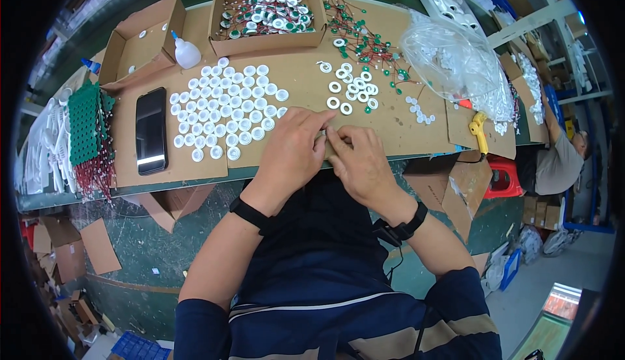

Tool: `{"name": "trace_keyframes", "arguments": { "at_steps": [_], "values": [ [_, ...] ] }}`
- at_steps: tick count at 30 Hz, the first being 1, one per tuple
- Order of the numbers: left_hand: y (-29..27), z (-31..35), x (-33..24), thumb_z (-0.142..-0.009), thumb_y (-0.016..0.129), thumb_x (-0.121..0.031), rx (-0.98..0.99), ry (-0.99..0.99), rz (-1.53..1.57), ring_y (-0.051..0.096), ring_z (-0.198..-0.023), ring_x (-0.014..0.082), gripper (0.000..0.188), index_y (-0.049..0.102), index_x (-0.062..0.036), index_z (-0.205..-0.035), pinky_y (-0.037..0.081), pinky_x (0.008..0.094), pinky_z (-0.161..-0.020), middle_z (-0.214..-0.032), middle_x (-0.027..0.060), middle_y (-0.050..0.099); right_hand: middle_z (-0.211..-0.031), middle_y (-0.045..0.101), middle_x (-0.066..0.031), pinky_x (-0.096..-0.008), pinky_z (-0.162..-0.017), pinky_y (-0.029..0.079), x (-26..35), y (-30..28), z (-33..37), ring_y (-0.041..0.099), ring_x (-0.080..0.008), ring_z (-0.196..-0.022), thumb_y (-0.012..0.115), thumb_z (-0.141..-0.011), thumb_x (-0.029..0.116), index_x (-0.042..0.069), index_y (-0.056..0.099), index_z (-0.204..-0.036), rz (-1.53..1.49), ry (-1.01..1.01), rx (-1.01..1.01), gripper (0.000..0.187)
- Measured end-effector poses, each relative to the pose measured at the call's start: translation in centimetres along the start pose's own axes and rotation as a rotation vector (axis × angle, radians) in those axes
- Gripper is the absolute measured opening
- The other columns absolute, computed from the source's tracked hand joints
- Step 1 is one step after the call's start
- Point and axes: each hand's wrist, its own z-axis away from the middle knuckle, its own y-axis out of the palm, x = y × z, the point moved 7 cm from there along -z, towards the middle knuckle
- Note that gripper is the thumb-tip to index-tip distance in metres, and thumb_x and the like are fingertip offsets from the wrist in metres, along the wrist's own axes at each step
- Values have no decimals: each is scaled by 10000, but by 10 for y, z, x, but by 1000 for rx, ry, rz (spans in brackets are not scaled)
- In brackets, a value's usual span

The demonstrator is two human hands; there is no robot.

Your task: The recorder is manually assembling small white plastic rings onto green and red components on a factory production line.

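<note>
Nothing legible from here. Faint dark print on the carton point(428, 183), right of and slightly below the right hand point(359, 158); too small to make out.

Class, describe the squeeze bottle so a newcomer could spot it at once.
Along the far side of the cardboard-covered workbench stand a left cardboard box and a right cardboard box. The squeeze bottle sits between them. Its rounded, whitish body and blue nozzle tip set it apart from both.

Cardboard point(301, 77) lies open between white caps point(225, 100) and rings point(352, 88); a box point(268, 43) blocks beyond.
</note>
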Motion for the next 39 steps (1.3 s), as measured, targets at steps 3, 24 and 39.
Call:
{"name": "trace_keyframes", "arguments": {
  "at_steps": [3,24,39],
  "values": [
    [0,-1,-2,-916,781,34,-13,18,-14,701,-1188,380,491,776,-43,-1400,576,507,-1052,-1155,136,782,-1303,700,-158,-478,-1024,575,-17,0,-4,679,-380,-1179,812,-975,57,26,773,-1452,-164,48,-21,480],
    [-32,-13,-16,-919,852,-56,-76,160,-432,700,-1202,335,242,813,-61,-1158,558,472,-1032,-1177,91,758,-1113,763,-118,-474,-948,582,-123,-86,17,679,-358,-1057,866,-968,77,52,882,-1140,433,208,-349,175],
    [14,-40,-9,-1027,775,-60,85,155,-350,735,-1176,381,160,812,-17,-1177,605,466,-1030,-1178,157,797,-1080,799,-142,-483,-905,628,-113,-76,25,765,-381,-1044,865,-976,91,44,873,-1081,211,280,-404,115]
  ]
}}
